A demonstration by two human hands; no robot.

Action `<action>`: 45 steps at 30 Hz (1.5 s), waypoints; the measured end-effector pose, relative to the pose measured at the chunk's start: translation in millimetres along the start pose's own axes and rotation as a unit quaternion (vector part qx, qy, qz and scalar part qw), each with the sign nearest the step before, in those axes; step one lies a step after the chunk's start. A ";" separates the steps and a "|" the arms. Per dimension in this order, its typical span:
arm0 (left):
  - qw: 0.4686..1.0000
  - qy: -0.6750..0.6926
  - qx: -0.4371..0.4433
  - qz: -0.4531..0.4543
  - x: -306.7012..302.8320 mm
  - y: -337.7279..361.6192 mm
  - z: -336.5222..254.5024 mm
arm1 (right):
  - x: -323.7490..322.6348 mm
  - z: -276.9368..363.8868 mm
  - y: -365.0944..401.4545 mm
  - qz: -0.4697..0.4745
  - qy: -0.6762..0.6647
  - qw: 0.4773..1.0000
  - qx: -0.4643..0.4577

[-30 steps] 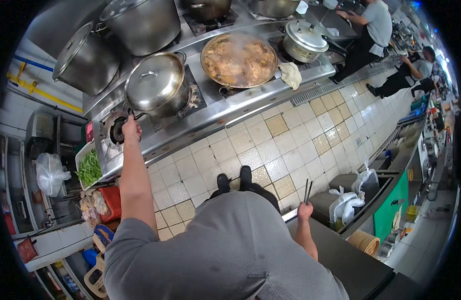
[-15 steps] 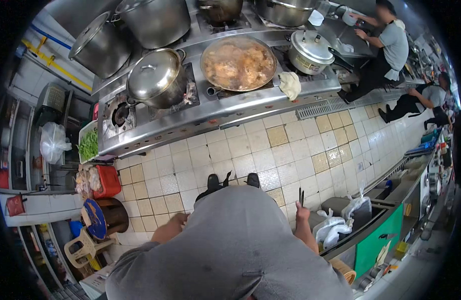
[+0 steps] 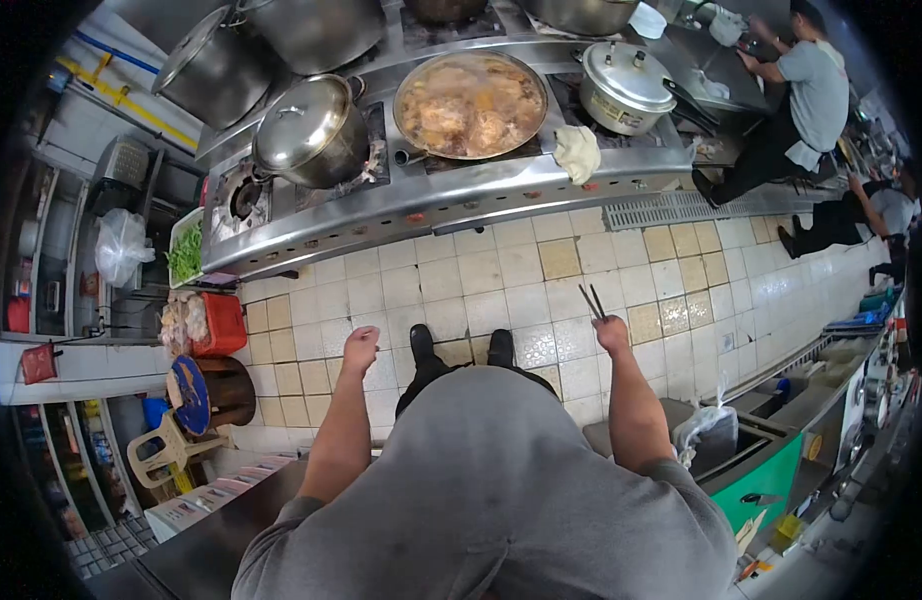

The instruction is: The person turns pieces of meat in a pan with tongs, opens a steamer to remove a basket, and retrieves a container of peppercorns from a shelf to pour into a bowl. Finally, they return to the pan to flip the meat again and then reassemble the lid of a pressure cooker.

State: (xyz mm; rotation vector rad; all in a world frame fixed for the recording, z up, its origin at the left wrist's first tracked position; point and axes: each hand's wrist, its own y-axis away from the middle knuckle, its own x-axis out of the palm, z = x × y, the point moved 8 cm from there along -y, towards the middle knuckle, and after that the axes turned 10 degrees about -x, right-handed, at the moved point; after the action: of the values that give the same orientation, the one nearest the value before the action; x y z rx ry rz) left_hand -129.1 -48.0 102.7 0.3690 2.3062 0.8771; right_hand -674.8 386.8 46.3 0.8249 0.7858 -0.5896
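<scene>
My right hand (image 3: 612, 334) is closed around a pair of thin dark chopsticks (image 3: 593, 302), whose tips point up and spread slightly apart. My left hand (image 3: 361, 352) is held over the tiled floor to the left of my shoes, its fingers curled in and no object showing in them. Ahead of both hands, on the stove (image 3: 451, 190), a wide pan (image 3: 471, 105) holds chunks of food in bubbling brown liquid. A lidded pot (image 3: 311, 130) stands to its left and a pressure cooker (image 3: 626, 88) to its right. A cream cloth (image 3: 578, 153) drapes over the stove's front edge.
One person (image 3: 806, 95) stands at the sink, back right; another person (image 3: 871, 212) is farther right. A green-fronted counter (image 3: 756, 485) with plastic bags is close on my right. At left are a red crate (image 3: 221, 323), a round wooden block (image 3: 226, 390) and a plastic chair (image 3: 166, 450).
Both my arms have stretched forward, away from my body, bringing both hands farther out over the floor. The chopsticks moved with my right hand and their tips are wider apart.
</scene>
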 end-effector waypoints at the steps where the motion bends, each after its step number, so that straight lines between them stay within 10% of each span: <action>1: 0.999 -0.032 0.027 0.019 10.7 1.4 -9.8 | 3.1 18.8 -0.6 -0.005 -0.041 0.999 -0.020; 6: 0.988 -0.136 0.055 0.050 27.8 6.9 8.9 | 34.2 61.2 25.5 -0.023 -0.091 0.995 -0.042; 13: 0.935 -0.314 -0.046 0.159 -1.0 -24.0 169.8 | 123.8 -102.1 81.5 0.044 -0.056 0.992 0.100; 16: 0.946 -0.213 -0.221 0.101 -25.1 10.0 168.7 | 98.3 -121.7 131.3 0.069 -0.120 0.957 0.257; 20: 0.947 -0.216 -0.202 0.125 -33.1 -7.2 151.6 | 97.8 -156.5 154.3 0.007 -0.123 0.945 0.303; 28: 0.965 -0.215 -0.016 0.146 -40.3 -114.3 29.4 | 115.6 -86.3 102.7 -0.283 -0.104 0.945 0.125; 32: 0.961 -0.237 0.049 0.137 -61.1 -178.0 -12.6 | 36.9 98.4 170.3 -0.246 -0.083 0.947 0.190; 40: 0.938 -0.317 0.042 0.135 -117.3 -231.7 -37.6 | 115.9 69.9 297.8 -0.213 -0.031 0.923 0.319; 43: 0.893 -0.407 0.143 0.128 -112.7 -223.8 -43.1 | 152.4 63.3 371.8 -0.215 -0.088 0.856 0.461; 45: 0.739 -0.491 0.440 0.139 -76.2 -272.5 2.4 | 167.1 67.7 401.9 -0.167 -0.104 0.866 0.460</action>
State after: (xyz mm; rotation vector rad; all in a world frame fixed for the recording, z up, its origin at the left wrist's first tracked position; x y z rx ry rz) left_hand -79.0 -282.9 -46.9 1.2470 1.4605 -0.3860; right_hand -261.9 527.1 109.1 1.4752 0.4141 -1.3989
